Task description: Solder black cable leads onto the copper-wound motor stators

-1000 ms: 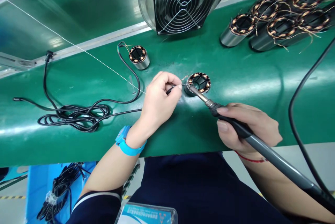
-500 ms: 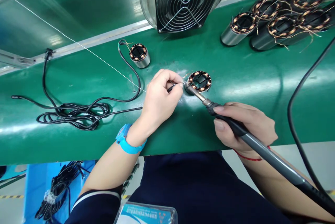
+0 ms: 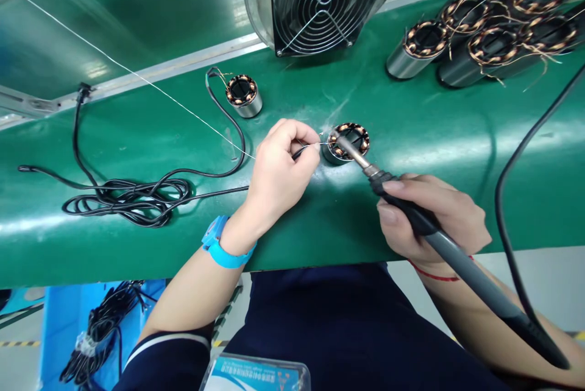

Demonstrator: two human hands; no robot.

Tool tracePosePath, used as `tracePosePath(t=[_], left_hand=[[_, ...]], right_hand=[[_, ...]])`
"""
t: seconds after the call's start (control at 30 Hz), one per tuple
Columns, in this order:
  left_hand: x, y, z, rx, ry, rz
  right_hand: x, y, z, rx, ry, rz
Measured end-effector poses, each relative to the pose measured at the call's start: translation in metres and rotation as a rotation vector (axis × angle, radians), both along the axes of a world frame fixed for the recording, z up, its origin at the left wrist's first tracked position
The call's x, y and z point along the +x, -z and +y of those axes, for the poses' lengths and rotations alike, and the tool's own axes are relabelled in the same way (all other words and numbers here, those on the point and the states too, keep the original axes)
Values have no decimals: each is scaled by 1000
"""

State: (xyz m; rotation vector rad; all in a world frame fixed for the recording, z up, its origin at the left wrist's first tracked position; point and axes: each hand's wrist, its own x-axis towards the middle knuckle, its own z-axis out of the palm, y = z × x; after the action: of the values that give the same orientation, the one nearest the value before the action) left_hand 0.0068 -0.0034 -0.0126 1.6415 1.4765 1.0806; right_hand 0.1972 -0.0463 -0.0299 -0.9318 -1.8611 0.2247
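My left hand (image 3: 286,159) is closed in a pinch on the end of a black cable (image 3: 222,193). A thin strand of solder wire (image 3: 183,108) runs down from the upper left into the same hand. Just right of its fingertips stands a motor stator (image 3: 350,141) with copper windings, upright on the bench. My right hand (image 3: 434,217) is wrapped round the grip of a soldering iron (image 3: 457,263). The iron's tip is over the left part of the stator's top ring, with faint smoke above. Whether the tip touches anything, I cannot tell.
A second stator (image 3: 244,97) with a cable joined to its wires stands at the back left. Coiled cable (image 3: 132,202) lies on the left. A fan (image 3: 324,7) is at the back. Several stators (image 3: 415,50) crowd the back right. A blue bin (image 3: 59,330) holds bundled cables below.
The iron and my right hand have moved slightly right, with the tip away from my left fingertips. Smoke now shows. My left hand has stayed nearly still.
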Motion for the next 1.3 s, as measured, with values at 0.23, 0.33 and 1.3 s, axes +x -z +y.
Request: tracePosePath(t=[0.23, 0.33, 1.3], left_hand=[[0, 0, 0, 4, 4, -37], [0, 0, 1, -1, 8, -47], [-22, -23, 17, -609, 72, -480]], right_hand=[[-2, -17, 6, -168, -5, -13], [-2, -30, 14, -247, -33, -28], [-11, -12, 65, -303, -219, -181]])
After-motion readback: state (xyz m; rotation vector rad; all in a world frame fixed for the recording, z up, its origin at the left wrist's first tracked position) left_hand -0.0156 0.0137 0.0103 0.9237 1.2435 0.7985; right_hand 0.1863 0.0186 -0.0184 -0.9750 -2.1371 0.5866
